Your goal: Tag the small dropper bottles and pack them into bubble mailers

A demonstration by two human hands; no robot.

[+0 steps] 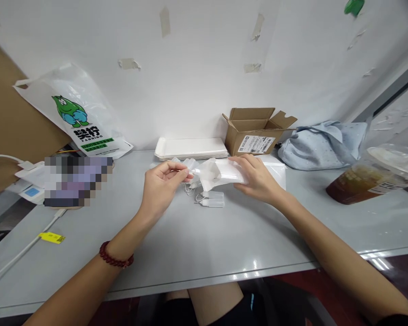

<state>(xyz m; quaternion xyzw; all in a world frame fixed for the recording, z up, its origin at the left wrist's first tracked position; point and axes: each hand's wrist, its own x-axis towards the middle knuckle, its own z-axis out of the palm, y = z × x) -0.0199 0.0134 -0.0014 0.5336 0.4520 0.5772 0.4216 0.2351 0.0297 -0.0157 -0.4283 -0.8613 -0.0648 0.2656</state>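
My right hand [256,179] is closed around a white, open-ended packet [229,172], holding it just above the grey table. The packet's crumpled mouth faces left. My left hand [163,185], with a dark red beaded bracelet on the wrist, is pinched at that mouth; whatever sits between its fingertips is too small to make out. Beneath the packet, a small translucent bottle [213,199] lies on its side with a white cap and a thin loop of cord. More clear bottles [189,163] lie behind my left fingertips, partly hidden.
White trays [190,147] are stacked by the wall beside an open cardboard box [255,131]. A blue cloth pouch [321,145] and a tilted drink cup [367,179] occupy the right. Leftward are a printed plastic bag [76,113], a blurred-out device [76,181] and a white cable [23,251].
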